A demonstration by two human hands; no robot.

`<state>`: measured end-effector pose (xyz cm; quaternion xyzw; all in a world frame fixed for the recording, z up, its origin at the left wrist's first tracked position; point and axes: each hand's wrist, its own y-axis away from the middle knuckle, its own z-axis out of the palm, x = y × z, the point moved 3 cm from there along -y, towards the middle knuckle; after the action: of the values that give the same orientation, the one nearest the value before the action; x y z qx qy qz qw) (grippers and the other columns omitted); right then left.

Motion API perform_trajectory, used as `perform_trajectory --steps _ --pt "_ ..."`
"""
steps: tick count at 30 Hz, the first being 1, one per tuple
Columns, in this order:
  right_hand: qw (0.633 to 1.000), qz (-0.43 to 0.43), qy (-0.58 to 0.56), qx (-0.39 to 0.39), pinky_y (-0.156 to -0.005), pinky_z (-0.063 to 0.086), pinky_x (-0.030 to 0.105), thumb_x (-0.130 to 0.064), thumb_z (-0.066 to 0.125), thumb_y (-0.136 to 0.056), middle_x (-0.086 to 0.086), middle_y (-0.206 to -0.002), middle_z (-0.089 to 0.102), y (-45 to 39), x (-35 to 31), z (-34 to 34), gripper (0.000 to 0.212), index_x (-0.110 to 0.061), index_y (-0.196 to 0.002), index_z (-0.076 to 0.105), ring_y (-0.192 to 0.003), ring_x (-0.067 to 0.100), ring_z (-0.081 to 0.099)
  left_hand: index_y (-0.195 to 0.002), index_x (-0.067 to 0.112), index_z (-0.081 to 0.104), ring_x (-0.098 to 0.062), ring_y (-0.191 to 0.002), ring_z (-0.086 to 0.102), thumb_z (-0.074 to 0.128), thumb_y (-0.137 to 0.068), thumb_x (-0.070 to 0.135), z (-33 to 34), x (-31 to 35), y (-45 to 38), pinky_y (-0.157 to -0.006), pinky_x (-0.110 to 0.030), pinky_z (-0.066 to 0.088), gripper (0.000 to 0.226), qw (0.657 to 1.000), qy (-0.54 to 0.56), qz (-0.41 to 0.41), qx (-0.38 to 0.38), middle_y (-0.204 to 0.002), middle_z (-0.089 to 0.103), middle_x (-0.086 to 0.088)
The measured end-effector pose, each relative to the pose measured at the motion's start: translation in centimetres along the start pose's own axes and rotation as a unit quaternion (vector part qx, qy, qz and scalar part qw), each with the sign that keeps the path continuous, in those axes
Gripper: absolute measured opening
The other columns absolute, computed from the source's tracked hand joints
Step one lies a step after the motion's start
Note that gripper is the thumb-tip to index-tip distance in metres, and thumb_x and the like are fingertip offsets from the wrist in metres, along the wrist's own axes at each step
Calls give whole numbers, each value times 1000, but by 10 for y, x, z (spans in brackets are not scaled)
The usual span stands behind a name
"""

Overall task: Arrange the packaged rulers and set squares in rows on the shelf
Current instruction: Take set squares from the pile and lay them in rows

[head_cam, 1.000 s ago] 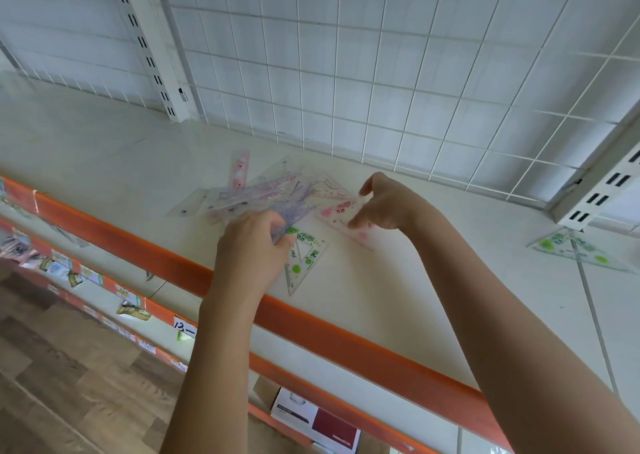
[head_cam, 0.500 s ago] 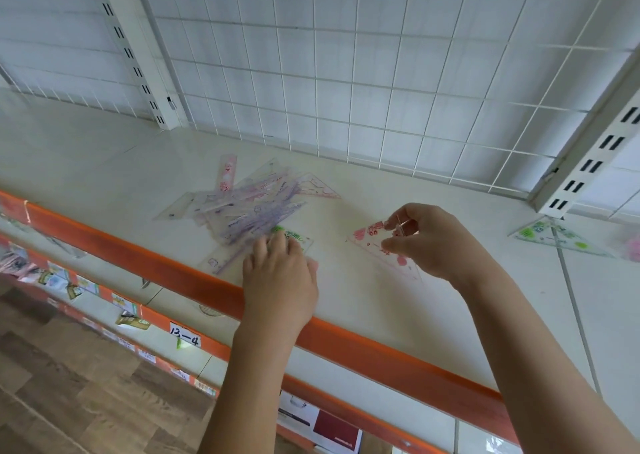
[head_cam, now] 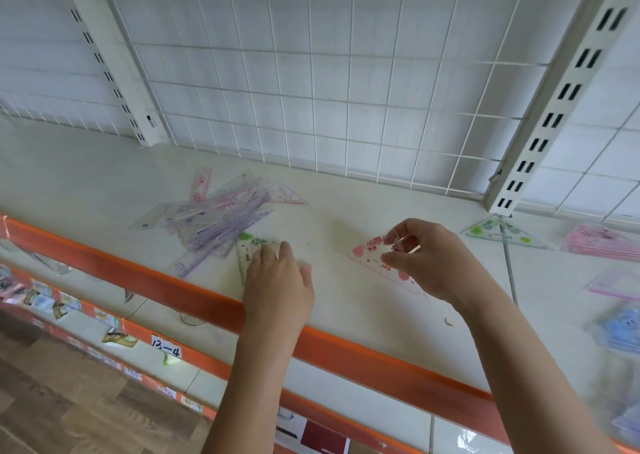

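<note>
while left hand [head_cam: 277, 273] presses green set square [head_cam: 250, 244] (flat), right hand [head_cam: 424, 258] pinches pink one [head_cam: 369, 251].

We see two bare forearms reaching up from the lower edge, each ending in a bare hand — the left hand [head_cam: 277, 282] and the right hand [head_cam: 427, 259] — with no sleeve, watch, ring or glove on either, and short, unpainted nails.

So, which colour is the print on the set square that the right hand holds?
Red and pink print on clear plastic, on the set square pinched by the right hand, seen in the head view.
</note>
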<state>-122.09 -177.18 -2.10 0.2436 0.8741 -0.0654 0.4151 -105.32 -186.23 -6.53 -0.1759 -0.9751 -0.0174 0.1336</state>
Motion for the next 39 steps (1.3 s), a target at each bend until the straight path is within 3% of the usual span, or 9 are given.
perform_trajectory --steps 4,8,11,16,23,26,29,34,39 --pt "1000 -13 -6 -3 -49 33 19 -17 65 -84 -7 -76 60 5 4 -7 12 -26 -89 60 -64 10 53 -143 7 28 -25 -137 28 35 -99 32 -2 15 13 -111 -33 24 51 999 37 9 -3 -144 39 -12" --pt "1000 -17 -13 -4 -48 32 18 -16 65 -85 -6 -78 60 10 9 -15 12 -27 -88 60 -65 11 53 -134 12 41 -24 -120 47 36 -99 29 -11 32 28 -90 -32 38 39 996 81 21 16 -127 55 -5" --pt "1000 -16 -6 0 -48 32 18 -17 65 -85 -6 -77 60 14 15 -23 11 -26 -88 60 -62 8 51 -127 15 47 -25 -111 52 37 -99 31 -15 43 35 -83 -32 40 34 996 83 29 14 -119 60 -4" --pt "1000 -8 -3 9 -46 31 17 -18 64 -86 -5 -75 60 20 26 -36 9 -25 -90 60 -57 7 47 -123 13 50 -23 -114 50 40 -98 34 -9 73 50 -89 -32 39 34 991 113 62 -27 -122 58 -3" --pt "1000 4 -12 28 -50 35 22 -16 65 -85 0 -76 62 28 41 -54 9 -23 -90 61 -62 13 52 -137 15 43 -18 -121 47 47 -96 23 -6 98 59 -102 -28 36 42 975 184 112 -52 -135 48 -2" --pt "999 9 -12 34 -49 34 22 -15 64 -85 -1 -75 61 30 47 -61 9 -22 -91 61 -61 12 51 -133 17 49 -18 -118 49 63 -86 21 -10 88 42 -100 -27 38 50 977 148 135 -71 -130 51 -2" --pt "999 13 -12 39 -49 33 21 -15 64 -85 -1 -75 60 33 51 -65 9 -22 -90 60 -60 12 52 -130 22 50 -13 -119 42 77 -73 25 -14 83 24 -92 -26 43 63 970 114 150 -153 -126 47 2" --pt "999 17 -14 49 -49 32 21 -15 64 -86 -3 -72 59 35 54 -69 9 -22 -90 60 -58 11 50 -124 36 47 -12 -121 30 84 -63 33 -11 99 3 -101 -34 37 71 937 -21 212 -277 -123 36 6" --pt "997 30 -18 69 -51 33 21 -15 64 -85 -3 -72 59 40 60 -73 9 -22 -90 61 -63 12 52 -116 38 41 -16 -116 31 85 -57 39 -8 110 -9 -99 -42 40 74 907 -122 232 -330 -110 33 7"
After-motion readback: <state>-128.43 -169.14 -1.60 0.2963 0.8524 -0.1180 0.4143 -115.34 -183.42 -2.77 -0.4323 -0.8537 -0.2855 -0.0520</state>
